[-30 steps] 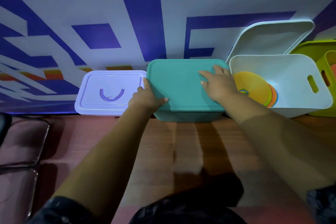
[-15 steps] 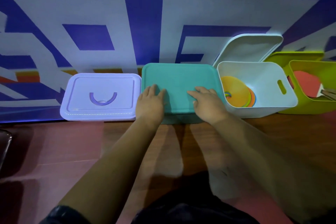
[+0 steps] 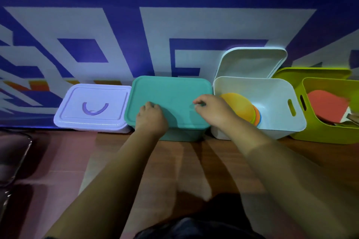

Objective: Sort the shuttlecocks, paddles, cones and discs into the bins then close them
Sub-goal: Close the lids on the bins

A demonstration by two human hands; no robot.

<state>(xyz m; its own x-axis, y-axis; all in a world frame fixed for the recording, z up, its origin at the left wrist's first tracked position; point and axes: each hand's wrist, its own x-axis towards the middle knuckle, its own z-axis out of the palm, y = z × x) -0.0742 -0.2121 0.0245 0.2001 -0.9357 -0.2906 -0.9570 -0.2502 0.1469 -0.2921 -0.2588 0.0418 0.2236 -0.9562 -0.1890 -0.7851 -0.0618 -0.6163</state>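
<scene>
Four bins stand in a row against the wall. The lilac bin (image 3: 93,108) on the left has its lid on. The teal bin (image 3: 171,93) beside it is covered by its teal lid. My left hand (image 3: 151,119) rests on the lid's front left part with its fingers curled under. My right hand (image 3: 211,111) hovers over the lid's right side, fingers curled, holding nothing. The white bin (image 3: 275,93) stands uncovered with yellow, orange and green discs (image 3: 239,106) inside. A red paddle (image 3: 326,105) lies in the uncovered green bin (image 3: 330,136).
The white lid (image 3: 252,62) leans on the blue-and-white wall behind its bin. A green lid (image 3: 310,72) stands behind the green bin. A dark chair (image 3: 11,155) sits at the far left on the reddish floor (image 3: 184,161).
Both hands lay flat on the teal lid with straight fingers earlier. Their fingers have now curled, and the right hand has shifted toward the lid's right edge.
</scene>
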